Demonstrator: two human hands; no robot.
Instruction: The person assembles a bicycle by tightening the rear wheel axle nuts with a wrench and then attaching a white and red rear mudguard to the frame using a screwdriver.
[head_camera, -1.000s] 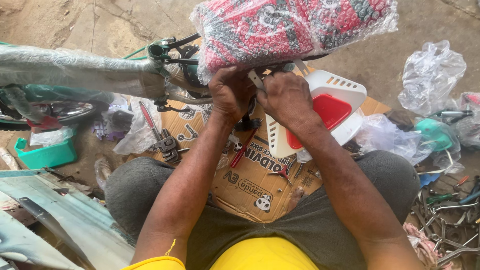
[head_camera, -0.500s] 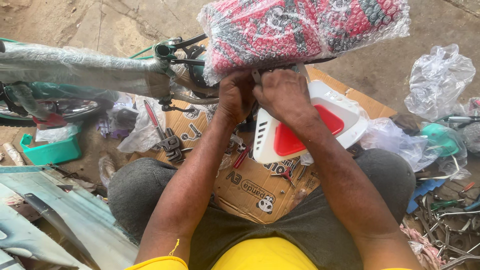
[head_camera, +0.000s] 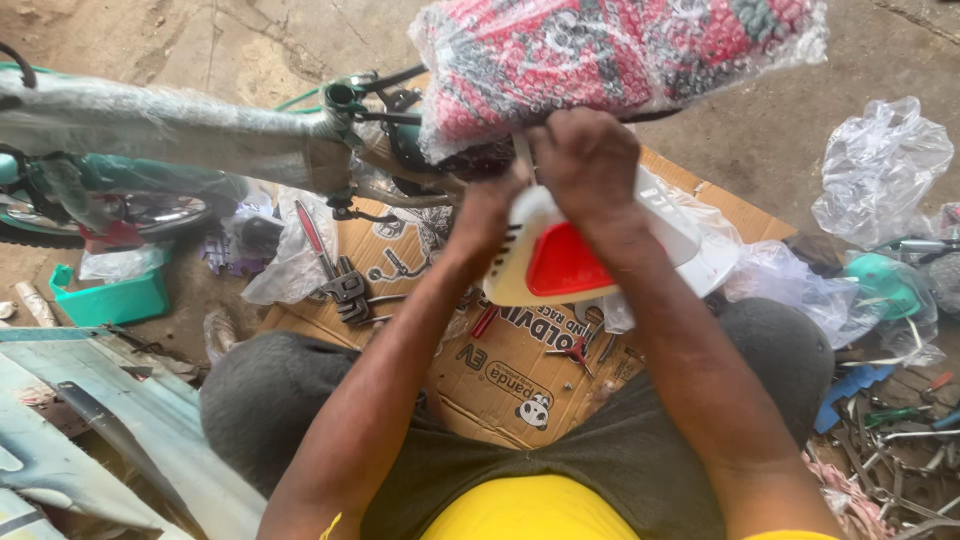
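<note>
My right hand (head_camera: 588, 160) is closed in a fist over the top edge of a white plastic panel with a red insert (head_camera: 560, 262), pressed up under a red patterned seat wrapped in clear plastic (head_camera: 610, 55). My left hand (head_camera: 487, 210) sits just left of it, fingers pinched around a thin metal tool (head_camera: 521, 152) that points up at the seat's underside. Both hands touch each other. The panel's upper part is hidden by my right hand and wrist.
A plastic-wrapped frame tube (head_camera: 170, 125) runs left from the seat. A flattened cardboard box (head_camera: 500, 375) lies between my knees with pliers (head_camera: 335, 275) and small tools on it. A teal tray (head_camera: 110, 298) sits at left; crumpled plastic bags (head_camera: 880, 170) and scattered tools lie at right.
The white and red panel has been lifted off the cardboard and drawn left, up under my right hand against the seat. My hands stayed together below the seat.
</note>
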